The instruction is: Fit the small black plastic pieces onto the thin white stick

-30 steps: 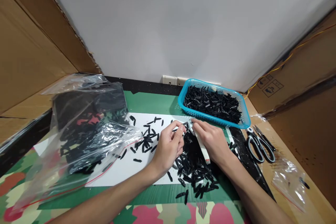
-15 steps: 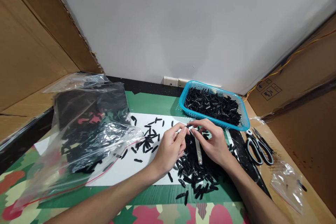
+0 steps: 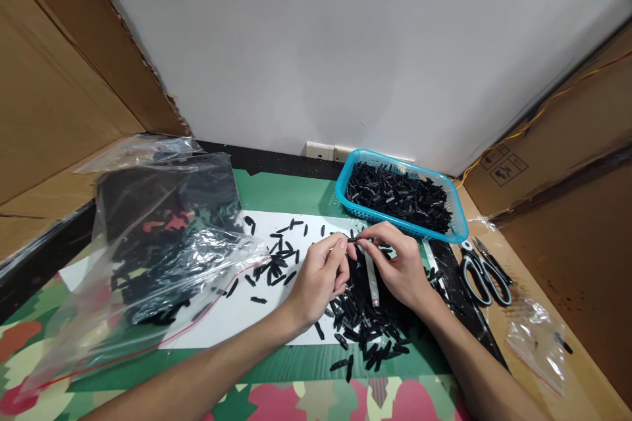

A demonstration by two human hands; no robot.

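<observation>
Between the fingertips of my left hand (image 3: 323, 273) and my right hand (image 3: 395, 260) is a small black strip-like piece (image 3: 352, 239), pinched at both ends. Its exact kind is too small to make out. Below my hands lies a heap of similar black pieces (image 3: 368, 329), with a pale flat strip (image 3: 371, 279) across it. More black pieces (image 3: 276, 263) are scattered over the white sheet (image 3: 222, 322) left of my hands. Behind my right hand stands a blue plastic basket (image 3: 402, 227) filled with such pieces.
A clear zip bag (image 3: 197, 289) holding black material covers the left side. Scissors (image 3: 486, 279) and a small clear bag (image 3: 538, 345) lie at the right. Cardboard walls (image 3: 567, 223) flank the table, with a grey wall (image 3: 345, 46) and sockets (image 3: 320, 151) behind.
The right thumb and fingers have shifted slightly on the small black piece, which shows more between both hands. The whole view has moved a little; the rest stays as it was.
</observation>
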